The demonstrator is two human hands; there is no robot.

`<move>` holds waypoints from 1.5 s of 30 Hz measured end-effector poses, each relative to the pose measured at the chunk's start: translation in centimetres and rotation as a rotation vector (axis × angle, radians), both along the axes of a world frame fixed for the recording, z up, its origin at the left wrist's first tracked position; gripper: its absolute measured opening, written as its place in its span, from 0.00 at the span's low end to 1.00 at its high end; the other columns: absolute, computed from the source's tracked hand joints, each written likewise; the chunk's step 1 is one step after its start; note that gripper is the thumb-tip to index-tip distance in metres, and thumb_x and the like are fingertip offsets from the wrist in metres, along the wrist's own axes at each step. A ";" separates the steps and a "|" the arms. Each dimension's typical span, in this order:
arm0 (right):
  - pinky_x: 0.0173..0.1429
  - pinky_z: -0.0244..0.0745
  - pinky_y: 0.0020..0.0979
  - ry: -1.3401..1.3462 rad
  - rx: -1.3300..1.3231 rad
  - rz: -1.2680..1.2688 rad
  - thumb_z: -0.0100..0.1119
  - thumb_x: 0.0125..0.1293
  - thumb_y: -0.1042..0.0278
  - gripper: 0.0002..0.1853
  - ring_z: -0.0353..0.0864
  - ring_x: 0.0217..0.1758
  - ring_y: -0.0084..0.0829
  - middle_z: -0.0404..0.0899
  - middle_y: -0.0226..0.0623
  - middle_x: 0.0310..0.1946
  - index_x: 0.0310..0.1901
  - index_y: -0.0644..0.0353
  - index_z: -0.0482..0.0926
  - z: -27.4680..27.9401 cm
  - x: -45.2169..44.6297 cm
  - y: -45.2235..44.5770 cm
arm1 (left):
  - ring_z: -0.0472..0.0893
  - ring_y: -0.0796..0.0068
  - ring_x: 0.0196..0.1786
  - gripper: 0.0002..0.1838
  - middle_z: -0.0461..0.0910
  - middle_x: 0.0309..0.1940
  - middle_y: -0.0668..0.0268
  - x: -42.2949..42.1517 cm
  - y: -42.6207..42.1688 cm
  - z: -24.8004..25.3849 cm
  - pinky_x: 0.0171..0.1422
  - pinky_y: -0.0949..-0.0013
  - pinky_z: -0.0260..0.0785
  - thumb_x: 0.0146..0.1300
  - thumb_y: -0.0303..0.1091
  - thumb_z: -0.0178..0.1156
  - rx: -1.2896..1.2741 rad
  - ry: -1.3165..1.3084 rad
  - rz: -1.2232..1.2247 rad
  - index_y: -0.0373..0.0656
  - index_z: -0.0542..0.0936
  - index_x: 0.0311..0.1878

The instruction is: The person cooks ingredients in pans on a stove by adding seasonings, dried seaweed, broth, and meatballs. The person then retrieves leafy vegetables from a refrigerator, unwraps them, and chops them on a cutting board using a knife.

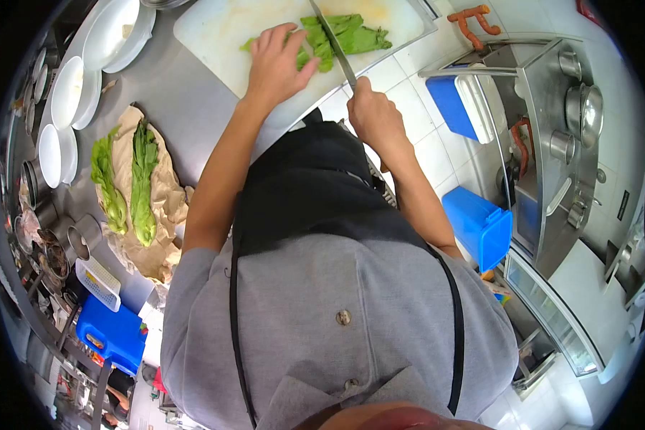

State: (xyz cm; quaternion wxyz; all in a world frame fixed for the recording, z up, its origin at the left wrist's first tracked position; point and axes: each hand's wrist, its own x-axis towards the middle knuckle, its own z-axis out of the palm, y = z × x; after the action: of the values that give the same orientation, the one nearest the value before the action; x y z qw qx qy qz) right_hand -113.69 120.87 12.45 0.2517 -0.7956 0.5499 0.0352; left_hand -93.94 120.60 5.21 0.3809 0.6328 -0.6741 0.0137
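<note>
My left hand [278,66] rests on green lettuce leaves [355,36], its fingers bent over their left part and holding them against the white cutting board [215,36]. My right hand [376,116] is wrapped round the handle of a kitchen knife [337,49]. The long blade lies across the leaves, just right of my left fingertips. The knife handle is mostly hidden in my fist. On crumpled brown paper [166,183], to the left of my left forearm, lie two lettuce heads, one [144,183] beside the other [107,186].
White bowls [66,93] line the metal counter's [193,107] far left side. A white plastic basket [99,283] and a blue container [115,333] are at lower left. To my right stand a blue bin [480,229] and a metal shelf with pots [584,115].
</note>
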 end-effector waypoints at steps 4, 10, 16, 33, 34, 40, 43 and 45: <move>0.42 0.75 0.58 0.019 0.033 0.000 0.46 0.68 0.67 0.10 0.81 0.36 0.64 0.80 0.63 0.28 0.42 0.67 0.68 0.7 -0.2 -0.4 | 0.72 0.60 0.57 0.21 0.77 0.51 0.64 -0.7 -2.2 -0.3 0.60 0.55 0.60 0.53 0.40 0.67 0.009 -0.093 -0.055 0.43 0.80 0.49; 0.38 0.73 0.57 -0.056 0.029 -0.079 0.47 0.70 0.66 0.10 0.80 0.33 0.64 0.79 0.61 0.26 0.40 0.66 0.67 4.3 -1.4 -0.6 | 0.72 0.62 0.58 0.20 0.77 0.51 0.65 0.5 -0.7 -0.5 0.62 0.53 0.59 0.53 0.42 0.68 0.240 -0.176 -0.138 0.44 0.80 0.48; 0.35 0.74 0.57 -0.097 -0.077 -0.099 0.47 0.69 0.68 0.08 0.79 0.29 0.65 0.78 0.61 0.23 0.38 0.65 0.65 0.9 -2.9 -0.3 | 0.72 0.61 0.57 0.23 0.77 0.52 0.64 0.4 -0.2 0.2 0.61 0.56 0.60 0.53 0.40 0.70 0.183 -0.121 -0.059 0.43 0.79 0.51; 0.33 0.71 0.57 -0.135 -0.200 -0.230 0.50 0.69 0.69 0.08 0.78 0.26 0.60 0.78 0.56 0.21 0.39 0.63 0.65 2.8 -4.4 -0.9 | 0.74 0.61 0.52 0.21 0.78 0.48 0.64 -1.8 -2.4 1.3 0.58 0.56 0.62 0.53 0.40 0.68 0.256 -0.183 -0.053 0.43 0.81 0.49; 0.35 0.72 0.57 -0.089 -0.148 -0.204 0.49 0.68 0.68 0.08 0.80 0.29 0.61 0.79 0.57 0.23 0.40 0.63 0.65 2.2 -4.7 -1.2 | 0.74 0.61 0.52 0.21 0.78 0.48 0.64 -2.0 -2.7 1.2 0.58 0.56 0.62 0.53 0.40 0.68 0.257 -0.186 -0.055 0.43 0.81 0.49; 0.43 0.74 0.58 0.058 0.019 -0.138 0.46 0.69 0.66 0.09 0.81 0.37 0.63 0.80 0.62 0.29 0.42 0.63 0.67 -0.5 -4.8 -2.0 | 0.74 0.61 0.53 0.19 0.78 0.48 0.65 -5.4 -6.2 -0.4 0.58 0.57 0.62 0.55 0.39 0.66 0.045 -0.185 -0.208 0.44 0.80 0.49; 0.43 0.73 0.57 0.023 0.017 -0.133 0.46 0.69 0.65 0.09 0.81 0.37 0.63 0.80 0.61 0.29 0.43 0.62 0.67 -0.2 -5.5 -3.5 | 0.74 0.62 0.56 0.14 0.78 0.50 0.64 -4.6 -6.9 -0.6 0.61 0.54 0.60 0.53 0.36 0.64 0.240 -0.266 -0.167 0.44 0.82 0.43; 0.43 0.73 0.57 -0.001 0.043 -0.133 0.46 0.70 0.64 0.10 0.81 0.37 0.63 0.81 0.60 0.29 0.43 0.62 0.67 0.0 -6.0 -3.8 | 0.74 0.63 0.58 0.12 0.79 0.50 0.67 -2.8 -5.8 -0.2 0.62 0.52 0.59 0.52 0.34 0.63 0.234 -0.323 -0.086 0.46 0.82 0.41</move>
State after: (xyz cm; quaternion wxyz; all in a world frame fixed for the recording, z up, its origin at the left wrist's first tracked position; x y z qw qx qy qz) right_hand -119.68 117.08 12.47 0.2707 -0.7517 0.6007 0.0300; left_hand -96.72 114.75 5.00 0.1918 0.6330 -0.7498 0.0205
